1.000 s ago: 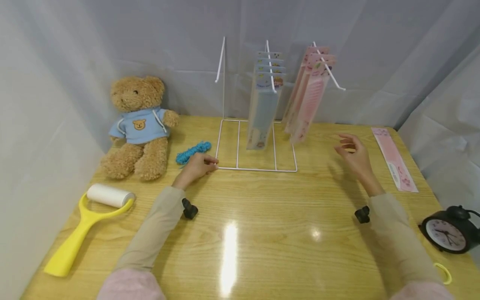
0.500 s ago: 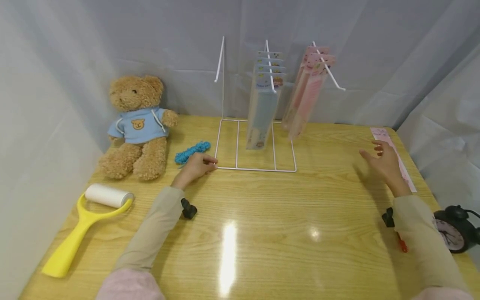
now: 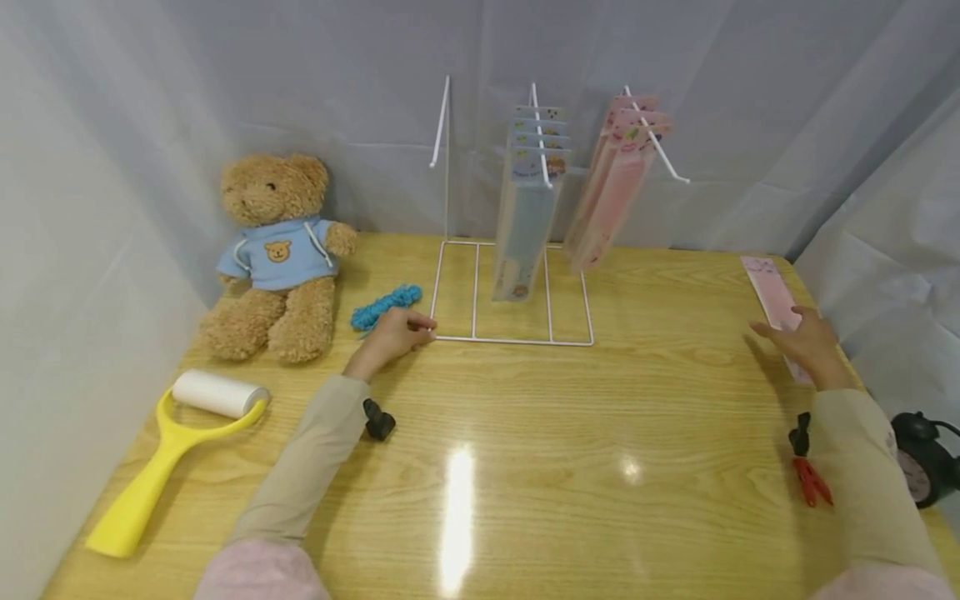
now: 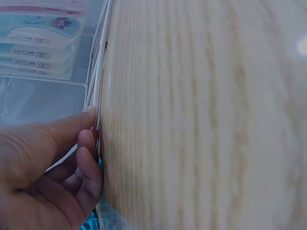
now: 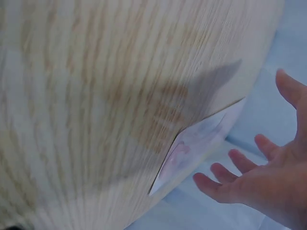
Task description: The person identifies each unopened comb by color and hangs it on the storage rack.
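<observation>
A white wire display rack (image 3: 517, 340) stands on the table. My left hand (image 3: 393, 337) pinches its front left corner between thumb and fingers; the left wrist view shows the thumb (image 4: 72, 127) against the wire. Blue packaged combs (image 3: 531, 221) hang from the middle hook, pink packaged combs (image 3: 615, 192) from the right one. The left hook (image 3: 440, 125) carries nothing. At the table's right side lies a flat pink comb package (image 3: 768, 292). Over its lower part hovers my right hand (image 3: 810, 346), fingers spread and holding nothing, apart from the package in the right wrist view.
Beside my left hand lies a blue cord bundle (image 3: 386, 306). A teddy bear (image 3: 277, 258) sits at the left, with a yellow-handled lint roller (image 3: 168, 450) in front. Near my right sleeve are a red clip-like object (image 3: 810, 482) and a black alarm clock (image 3: 926, 458).
My right hand has moved right and nearer to me, from beside the rack to over the pink comb package. The pink packages on the hook have swung slightly. My left hand stays put.
</observation>
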The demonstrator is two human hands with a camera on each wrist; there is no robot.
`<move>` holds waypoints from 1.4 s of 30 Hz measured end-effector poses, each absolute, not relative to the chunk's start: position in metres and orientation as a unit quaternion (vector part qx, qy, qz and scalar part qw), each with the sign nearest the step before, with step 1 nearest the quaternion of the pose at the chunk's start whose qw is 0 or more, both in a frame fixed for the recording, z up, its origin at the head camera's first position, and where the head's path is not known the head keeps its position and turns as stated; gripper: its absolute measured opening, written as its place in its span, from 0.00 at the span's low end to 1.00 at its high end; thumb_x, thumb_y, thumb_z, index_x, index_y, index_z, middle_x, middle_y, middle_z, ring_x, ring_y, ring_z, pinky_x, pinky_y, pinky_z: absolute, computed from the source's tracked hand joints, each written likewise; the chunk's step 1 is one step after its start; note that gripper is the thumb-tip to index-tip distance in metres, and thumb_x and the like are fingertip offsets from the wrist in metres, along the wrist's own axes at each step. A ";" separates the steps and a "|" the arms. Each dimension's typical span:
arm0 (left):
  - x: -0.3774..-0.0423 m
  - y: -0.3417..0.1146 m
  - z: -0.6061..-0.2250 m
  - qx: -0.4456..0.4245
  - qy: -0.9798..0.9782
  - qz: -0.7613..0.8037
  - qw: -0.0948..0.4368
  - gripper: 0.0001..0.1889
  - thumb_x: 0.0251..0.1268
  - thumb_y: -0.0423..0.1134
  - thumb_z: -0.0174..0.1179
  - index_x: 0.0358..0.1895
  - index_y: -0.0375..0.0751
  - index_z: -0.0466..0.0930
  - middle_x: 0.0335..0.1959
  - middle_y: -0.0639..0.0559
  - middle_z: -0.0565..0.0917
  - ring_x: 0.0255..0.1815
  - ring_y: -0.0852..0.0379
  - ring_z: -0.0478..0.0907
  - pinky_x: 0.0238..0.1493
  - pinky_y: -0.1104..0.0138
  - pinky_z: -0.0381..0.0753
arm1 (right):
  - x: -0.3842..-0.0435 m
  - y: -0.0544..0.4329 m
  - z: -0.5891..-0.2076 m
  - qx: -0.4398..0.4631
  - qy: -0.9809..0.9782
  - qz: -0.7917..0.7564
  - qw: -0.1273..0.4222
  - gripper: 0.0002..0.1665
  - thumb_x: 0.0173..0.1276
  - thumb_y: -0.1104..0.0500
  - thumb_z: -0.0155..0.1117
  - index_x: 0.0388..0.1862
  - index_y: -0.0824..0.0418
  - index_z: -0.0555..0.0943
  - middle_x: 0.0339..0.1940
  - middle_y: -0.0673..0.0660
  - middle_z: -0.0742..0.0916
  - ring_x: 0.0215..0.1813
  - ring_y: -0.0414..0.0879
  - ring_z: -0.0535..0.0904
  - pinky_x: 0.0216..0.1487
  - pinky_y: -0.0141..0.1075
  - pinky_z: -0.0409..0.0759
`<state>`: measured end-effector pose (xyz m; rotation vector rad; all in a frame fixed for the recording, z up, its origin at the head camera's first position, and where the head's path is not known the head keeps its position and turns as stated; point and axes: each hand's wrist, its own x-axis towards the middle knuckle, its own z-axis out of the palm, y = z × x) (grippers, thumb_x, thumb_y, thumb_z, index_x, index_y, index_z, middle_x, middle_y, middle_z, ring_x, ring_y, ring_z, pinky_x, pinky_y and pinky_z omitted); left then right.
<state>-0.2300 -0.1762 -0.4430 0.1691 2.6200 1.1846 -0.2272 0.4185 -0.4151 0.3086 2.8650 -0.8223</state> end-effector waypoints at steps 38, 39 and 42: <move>-0.229 -0.175 -0.439 0.057 0.905 0.400 0.132 0.15 0.67 0.36 0.58 0.54 0.33 0.80 0.46 0.38 0.83 0.35 0.54 0.79 0.33 0.69 0.77 | -0.216 0.439 -0.424 0.128 0.917 -0.337 0.170 0.65 0.55 0.49 0.72 0.73 0.74 0.39 0.68 0.83 0.50 0.62 0.71 0.52 0.64 0.64 0.54; -0.229 -0.175 -0.439 0.057 0.906 0.399 0.132 0.15 0.67 0.36 0.58 0.54 0.33 0.80 0.46 0.38 0.83 0.35 0.54 0.79 0.33 0.68 0.77 | -0.216 0.439 -0.425 0.128 0.912 -0.345 0.179 0.67 0.54 0.47 0.73 0.74 0.73 0.38 0.69 0.83 0.49 0.62 0.71 0.52 0.65 0.64 0.53; -0.228 -0.175 -0.439 0.058 0.906 0.397 0.132 0.15 0.67 0.35 0.58 0.54 0.32 0.80 0.46 0.38 0.83 0.35 0.54 0.79 0.33 0.68 0.77 | -0.218 0.440 -0.428 0.132 0.903 -0.356 0.200 0.70 0.52 0.46 0.75 0.74 0.71 0.37 0.69 0.82 0.48 0.62 0.70 0.51 0.65 0.65 0.52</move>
